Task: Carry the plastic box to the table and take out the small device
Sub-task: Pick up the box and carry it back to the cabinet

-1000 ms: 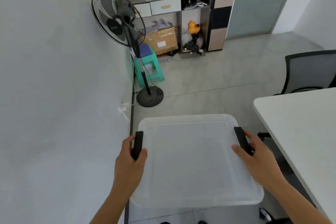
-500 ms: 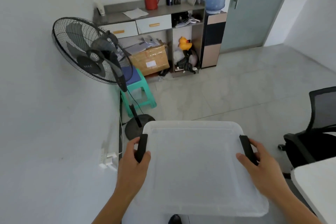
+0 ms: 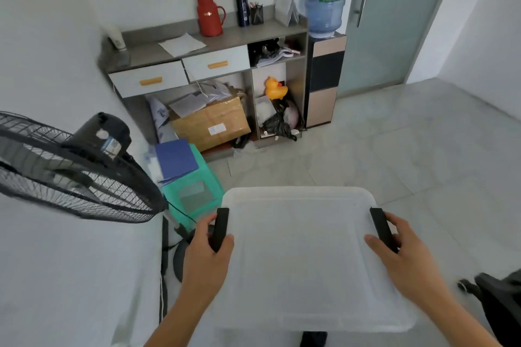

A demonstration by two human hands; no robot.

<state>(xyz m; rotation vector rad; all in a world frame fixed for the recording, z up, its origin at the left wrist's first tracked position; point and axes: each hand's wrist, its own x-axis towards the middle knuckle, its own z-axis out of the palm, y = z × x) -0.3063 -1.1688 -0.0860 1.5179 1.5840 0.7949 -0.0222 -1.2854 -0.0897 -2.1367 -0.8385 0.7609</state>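
Note:
I hold a translucent white plastic box [image 3: 304, 256] with its lid on, level in front of me above the floor. My left hand [image 3: 207, 258] grips the black latch handle [image 3: 220, 228] on its left side. My right hand [image 3: 403, 256] grips the black latch handle [image 3: 380, 227] on its right side. The lid is cloudy, so whatever lies inside is hidden. No table is in view.
A black standing fan [image 3: 67, 169] is close at my left, with a green stool [image 3: 191, 191] beyond it. A grey cabinet [image 3: 203, 62] with cardboard boxes, a water dispenser [image 3: 325, 45] and a glass door [image 3: 394, 22] stand ahead. An office chair base [image 3: 496, 298] is at lower right.
I have walked forward with the box: the fan and cabinet loom larger and nearer, and the white table and the chair have slid out of view at the right.

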